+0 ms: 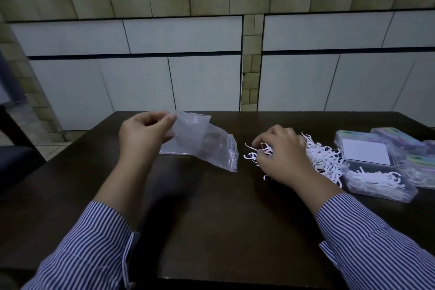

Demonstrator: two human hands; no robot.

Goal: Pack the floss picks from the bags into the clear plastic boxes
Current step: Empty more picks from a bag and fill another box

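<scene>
**Floss pick packing: bag in left hand, right hand on loose pile**

A dark desk (211, 207) is carrying all the work items, with a tiled counter front standing behind it. Both forearms are reaching in from the near edge in striped sleeves (381, 242).

A clear plastic bag (207, 146) is hanging above the left-centre of the desk, its zip edge drooping toward the desk surface. The left hand (143, 134) is pinching the bag's upper corner, thumb and fingers closing together on the film. Whether any picks are remaining inside the bag cannot be told.

At the right side, an open clear plastic box (379, 181) is lying with floss picks inside its near half, its lid showing a white label. Further closed boxes (400, 139) are sitting just beyond and beside it.

A loose pile of white floss picks (324, 160) is lying on the desk between the bag and the open box, touching the box's left side. The right hand (282, 155) is resting palm-down on this pile, fingers curling over several picks at its left edge; whether it is gripping any cannot be told.
</scene>
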